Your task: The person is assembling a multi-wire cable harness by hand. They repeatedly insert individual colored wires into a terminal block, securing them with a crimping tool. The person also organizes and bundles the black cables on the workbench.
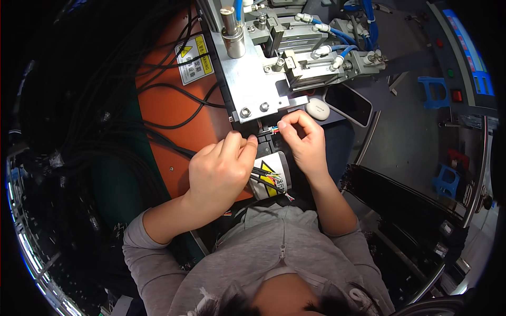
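My left hand [221, 167] is closed, thumb and finger pinching a black cable close to its stripped end. From that end come thin coloured wires [273, 129], pinched between the thumb and forefinger of my right hand [304, 141]. Both hands meet just under the front edge of a metal machine plate [247, 89], over a small dark fixture [268, 141]. Below my left hand, more black cables [268, 184] stick out with bare coloured wire ends. They lie across a white and yellow warning label [280, 167].
Pneumatic cylinders [311, 68] with blue hoses sit above the plate. A white rounded case [317, 109] and a phone [349, 105] lie to the right. Black cables [176, 87] cross the orange surface [174, 118] at left. A screen [469, 52] and blue stools [435, 92] stand at far right.
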The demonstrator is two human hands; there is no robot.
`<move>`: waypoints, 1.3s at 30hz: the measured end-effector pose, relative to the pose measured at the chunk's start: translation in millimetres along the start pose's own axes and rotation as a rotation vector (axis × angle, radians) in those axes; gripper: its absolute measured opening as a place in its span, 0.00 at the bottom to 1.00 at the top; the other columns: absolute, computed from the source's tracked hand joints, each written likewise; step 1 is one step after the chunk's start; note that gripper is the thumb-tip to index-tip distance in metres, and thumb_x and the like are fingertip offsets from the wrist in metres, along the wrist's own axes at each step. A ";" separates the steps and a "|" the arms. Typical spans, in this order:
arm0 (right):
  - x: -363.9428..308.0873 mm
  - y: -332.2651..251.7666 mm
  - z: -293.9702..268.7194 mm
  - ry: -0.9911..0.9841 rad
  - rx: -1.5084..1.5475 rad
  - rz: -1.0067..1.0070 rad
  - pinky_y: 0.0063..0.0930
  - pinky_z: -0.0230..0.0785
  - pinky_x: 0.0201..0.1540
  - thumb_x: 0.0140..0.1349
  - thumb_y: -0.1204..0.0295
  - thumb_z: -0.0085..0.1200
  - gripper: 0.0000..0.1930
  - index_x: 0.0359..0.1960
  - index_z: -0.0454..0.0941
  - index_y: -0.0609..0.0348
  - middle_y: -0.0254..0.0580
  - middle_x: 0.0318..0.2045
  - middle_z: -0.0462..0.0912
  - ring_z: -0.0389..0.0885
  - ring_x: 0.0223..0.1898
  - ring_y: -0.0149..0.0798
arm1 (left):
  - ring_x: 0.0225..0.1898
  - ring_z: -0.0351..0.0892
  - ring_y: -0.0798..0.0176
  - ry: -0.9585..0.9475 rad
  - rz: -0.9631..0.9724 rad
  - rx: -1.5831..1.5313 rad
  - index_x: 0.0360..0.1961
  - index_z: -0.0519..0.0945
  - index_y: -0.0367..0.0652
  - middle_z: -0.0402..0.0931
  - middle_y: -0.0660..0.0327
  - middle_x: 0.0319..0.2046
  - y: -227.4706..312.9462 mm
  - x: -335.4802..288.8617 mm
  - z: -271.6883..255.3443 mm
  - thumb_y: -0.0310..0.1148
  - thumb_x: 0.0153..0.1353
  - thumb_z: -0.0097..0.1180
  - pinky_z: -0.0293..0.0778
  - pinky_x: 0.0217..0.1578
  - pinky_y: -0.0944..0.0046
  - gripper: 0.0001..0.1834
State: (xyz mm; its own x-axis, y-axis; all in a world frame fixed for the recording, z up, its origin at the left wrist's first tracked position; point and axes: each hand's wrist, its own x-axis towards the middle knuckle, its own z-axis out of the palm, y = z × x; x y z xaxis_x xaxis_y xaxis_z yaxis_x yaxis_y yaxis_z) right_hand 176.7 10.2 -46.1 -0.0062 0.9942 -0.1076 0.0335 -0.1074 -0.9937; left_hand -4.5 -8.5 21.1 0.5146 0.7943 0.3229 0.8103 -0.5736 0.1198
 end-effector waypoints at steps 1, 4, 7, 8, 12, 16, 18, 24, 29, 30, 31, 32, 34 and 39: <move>-1.6 -1.4 0.7 0.040 -0.003 -0.095 0.22 0.67 0.34 0.53 0.80 0.58 0.03 0.28 0.76 0.65 0.37 0.26 0.78 0.75 0.30 0.28 | 0.22 0.73 0.74 -0.009 0.006 0.032 0.33 0.82 0.42 0.67 0.69 0.22 0.1 -1.3 -0.6 0.27 0.49 0.60 0.65 0.20 0.73 0.08; -2.0 -10.5 -5.2 -0.015 -0.149 -0.517 0.26 0.70 0.37 0.48 0.83 0.61 0.08 0.32 0.80 0.62 0.38 0.30 0.80 0.78 0.34 0.34 | 0.22 0.73 0.73 -0.086 -0.052 0.067 0.33 0.81 0.41 0.67 0.68 0.23 -0.1 -4.6 -4.3 0.27 0.49 0.60 0.67 0.20 0.72 0.08; -4.3 -24.4 -9.5 -0.422 -0.082 -0.672 0.29 0.71 0.38 0.42 0.83 0.64 0.15 0.36 0.82 0.60 0.41 0.34 0.82 0.80 0.35 0.39 | 0.23 0.75 0.72 -0.085 -0.105 -0.046 0.33 0.81 0.41 0.69 0.66 0.25 -5.3 -6.5 -2.6 0.29 0.49 0.61 0.69 0.22 0.70 0.08; -5.4 -23.7 -6.2 -0.407 -0.068 -0.692 0.29 0.70 0.38 0.40 0.82 0.65 0.15 0.34 0.83 0.61 0.40 0.32 0.82 0.80 0.34 0.39 | 0.24 0.76 0.71 -0.050 -0.071 -0.125 0.34 0.81 0.41 0.71 0.66 0.27 -7.2 -6.8 -1.1 0.30 0.49 0.62 0.69 0.22 0.70 0.10; -5.9 -23.4 -7.3 -0.253 -0.020 -0.627 0.29 0.70 0.38 0.44 0.81 0.66 0.10 0.31 0.83 0.61 0.41 0.31 0.83 0.80 0.33 0.38 | 0.26 0.76 0.69 0.216 0.102 -0.307 0.39 0.82 0.40 0.75 0.63 0.31 -10.8 6.9 -4.7 0.32 0.48 0.64 0.69 0.22 0.69 0.15; -7.3 -31.0 -9.5 -0.203 0.001 -0.602 0.25 0.72 0.37 0.45 0.83 0.66 0.12 0.33 0.81 0.64 0.44 0.32 0.83 0.80 0.34 0.37 | 0.26 0.74 0.69 0.262 0.169 -0.328 0.43 0.81 0.40 0.76 0.64 0.32 -10.5 7.1 -6.1 0.33 0.48 0.65 0.68 0.22 0.70 0.19; -16.8 -35.3 7.6 -0.084 0.280 -0.500 0.26 0.73 0.37 0.45 0.84 0.66 0.13 0.35 0.80 0.65 0.45 0.32 0.83 0.81 0.35 0.37 | 0.24 0.74 0.69 0.234 0.149 -0.338 0.39 0.81 0.38 0.76 0.63 0.28 -10.0 3.1 -1.5 0.31 0.48 0.65 0.67 0.20 0.72 0.16; -6.2 -37.9 12.9 -0.019 0.079 -0.684 0.25 0.72 0.38 0.47 0.83 0.65 0.12 0.35 0.80 0.66 0.46 0.33 0.82 0.81 0.34 0.38 | 0.21 0.77 0.62 0.305 0.135 -0.400 0.35 0.80 0.35 0.76 0.58 0.25 -10.7 5.6 -0.8 0.27 0.49 0.65 0.70 0.19 0.68 0.11; -5.7 -42.5 2.3 -0.228 0.187 -0.440 0.22 0.70 0.38 0.51 0.80 0.63 0.06 0.32 0.82 0.66 0.44 0.32 0.82 0.79 0.33 0.33 | 0.21 0.74 0.65 0.314 0.121 -0.431 0.31 0.79 0.37 0.73 0.61 0.23 -9.7 6.2 1.4 0.27 0.50 0.64 0.68 0.17 0.68 0.08; -6.4 -42.9 -0.1 -0.288 0.303 -0.291 0.22 0.70 0.38 0.52 0.81 0.63 0.06 0.32 0.82 0.66 0.44 0.32 0.81 0.79 0.33 0.32 | 0.21 0.74 0.66 0.313 0.120 -0.437 0.30 0.78 0.38 0.71 0.63 0.22 -8.6 7.4 1.8 0.28 0.50 0.64 0.67 0.17 0.69 0.08; -6.9 -43.3 2.9 -0.249 0.396 -0.225 0.22 0.70 0.37 0.52 0.81 0.63 0.05 0.31 0.82 0.67 0.43 0.32 0.81 0.79 0.34 0.30 | 0.21 0.73 0.66 0.301 0.110 -0.454 0.30 0.78 0.38 0.70 0.63 0.21 -7.9 8.0 2.5 0.28 0.50 0.64 0.66 0.17 0.68 0.08; -8.1 -43.5 4.1 -0.204 0.387 -0.219 0.22 0.70 0.37 0.51 0.82 0.63 0.05 0.31 0.82 0.67 0.43 0.32 0.81 0.79 0.34 0.30 | 0.20 0.72 0.66 0.288 0.101 -0.471 0.30 0.78 0.38 0.69 0.64 0.21 -7.3 8.5 3.3 0.27 0.50 0.64 0.66 0.16 0.68 0.08; -10.8 -42.8 6.6 -0.122 0.376 -0.205 0.22 0.70 0.37 0.50 0.83 0.63 0.05 0.30 0.81 0.68 0.43 0.31 0.81 0.79 0.34 0.30 | 0.20 0.71 0.67 0.271 0.075 -0.468 0.29 0.78 0.38 0.67 0.64 0.21 -7.0 7.4 4.5 0.27 0.49 0.63 0.65 0.16 0.68 0.07; -10.9 -46.3 12.0 0.135 -0.412 -0.772 0.29 0.66 0.31 0.47 0.81 0.64 0.09 0.25 0.75 0.60 0.43 0.24 0.76 0.74 0.26 0.42 | 0.20 0.69 0.68 0.256 0.090 -0.296 0.29 0.77 0.39 0.67 0.65 0.22 -8.7 1.7 5.3 0.25 0.47 0.62 0.62 0.15 0.69 0.07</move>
State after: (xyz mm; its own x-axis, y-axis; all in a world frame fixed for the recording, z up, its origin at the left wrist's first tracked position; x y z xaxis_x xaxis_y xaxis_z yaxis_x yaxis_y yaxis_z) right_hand 163.2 4.1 0.7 -0.0584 0.7834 0.6188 0.4261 0.5801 -0.6942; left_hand -9.2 -1.1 15.6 0.4632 0.6843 0.5631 0.6299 -0.7012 0.3340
